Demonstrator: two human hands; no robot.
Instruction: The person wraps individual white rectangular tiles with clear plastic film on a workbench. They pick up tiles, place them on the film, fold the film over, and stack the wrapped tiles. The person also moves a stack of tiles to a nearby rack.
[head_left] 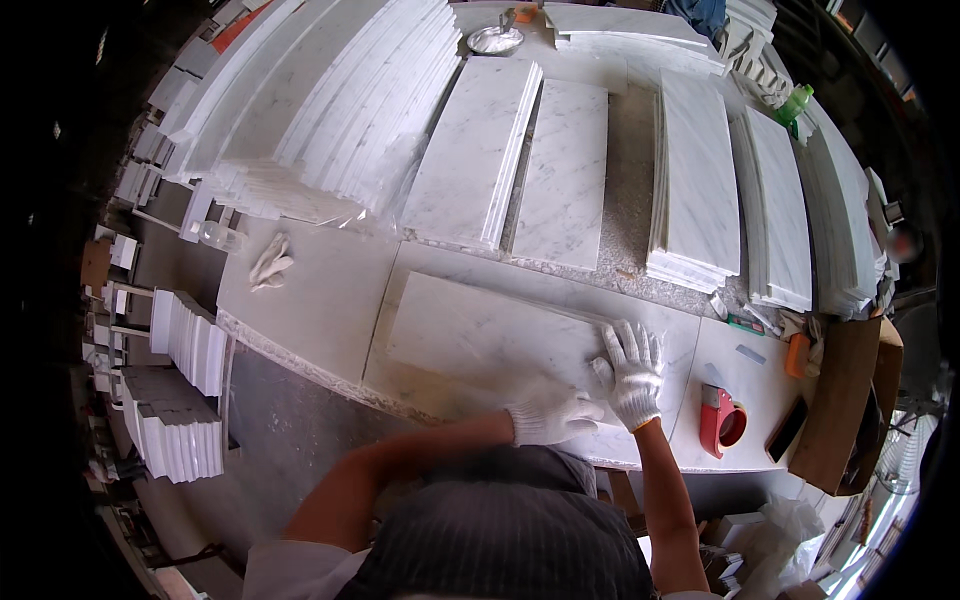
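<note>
A long white marble slab [480, 325] with grey veins lies flat on the light stone-topped bench in front of me. My right hand [630, 375], in a white knit glove, rests on the slab's right end with its fingers spread. Along the near edge, my left hand [553, 415], gloved the same way, is curled closed and a little blurred by motion. Whatever it may hold is hidden under the fingers. To the right of my right hand stands a red tape dispenser [721, 422].
Marble slab stacks [696, 180] line the bench's far side, with a tall stack [350, 100] at far left. Spare gloves [270, 262] and a clear bottle [217, 236] lie left. At right are a dark phone-like object [787, 430], a cardboard box [848, 410] and a green bottle [794, 105].
</note>
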